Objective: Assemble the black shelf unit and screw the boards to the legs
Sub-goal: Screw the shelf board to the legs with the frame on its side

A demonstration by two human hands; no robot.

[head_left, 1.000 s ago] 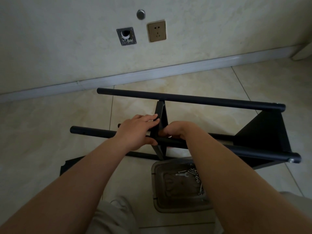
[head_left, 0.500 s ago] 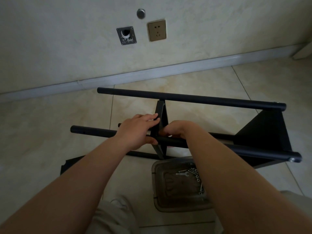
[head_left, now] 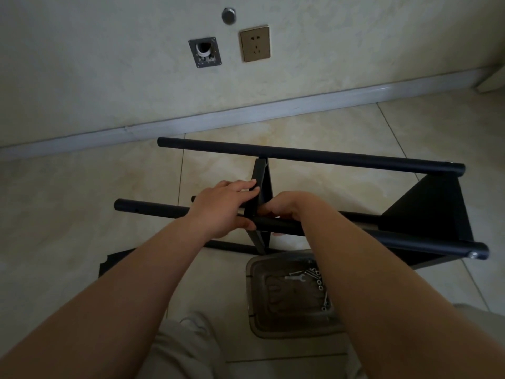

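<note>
1. Head view, nearest edge of frame: pale trousers (head_left: pixel 177 348) over the knees, both bare forearms reaching forward over the tiled floor (head_left: pixel 68 203).
2. Just beyond the knees, a clear plastic tray (head_left: pixel 262 321) rests on the floor. Along its right side lie loose screws (head_left: pixel 319 283) and a small flat wrench (head_left: pixel 296 277). The right forearm crosses over that side of the tray.
3. A flat black board (head_left: pixel 114 259) lies on the floor to the left of the tray, mostly hidden behind the left forearm.
4. The shelf unit lies on its side on the floor beyond the tray. Near leg (head_left: pixel 153 210) runs left to right at hand level; far leg (head_left: pixel 314 155) runs parallel behind it, closer to the wall.
5. Middle board (head_left: pixel 259 184) stands on edge between the two legs. End board (head_left: pixel 431 212) is fixed at the right ends of the legs.
6. Left hand (head_left: pixel 218 207): fingers spread flat against the left face of the middle board, thumb under the near leg, holding the joint.
7. Right hand (head_left: pixel 287 209): fingers curled at the board-leg joint on the right side of the middle board. Fingertips are hidden; cannot tell what they pinch.
8. Farthest: grey baseboard (head_left: pixel 246 113), then wall with a brass-coloured socket (head_left: pixel 254 43), an open mounting plate (head_left: pixel 205 51) and a round metal cap (head_left: pixel 229 15).
</note>
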